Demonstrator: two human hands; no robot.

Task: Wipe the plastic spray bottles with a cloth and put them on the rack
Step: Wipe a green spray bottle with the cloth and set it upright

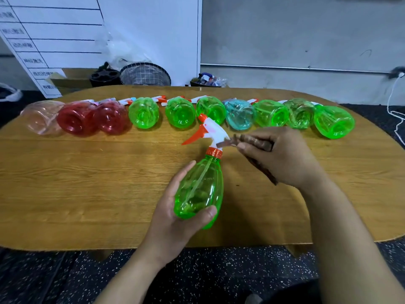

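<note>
My left hand (175, 216) grips a green spray bottle (200, 189) by its base, tilted with its white and orange trigger head (208, 130) pointing away from me. My right hand (282, 156) holds a brown cloth (256, 142) and presses its tip against the back of the trigger head, just above the orange collar. Both hover over the middle of the wooden table (87, 183). Several more spray bottles lie on their sides in a row along the far edge: a pink one (41, 119), two red (76, 119), several green (143, 115) and one teal (240, 115).
Behind the table stand a whiteboard (65, 40), a cardboard box (72, 80), a black holder (105, 76) and a wire mesh basket (144, 74). A white cable (392, 99) hangs at the right. Speckled dark floor lies below the table's near edge.
</note>
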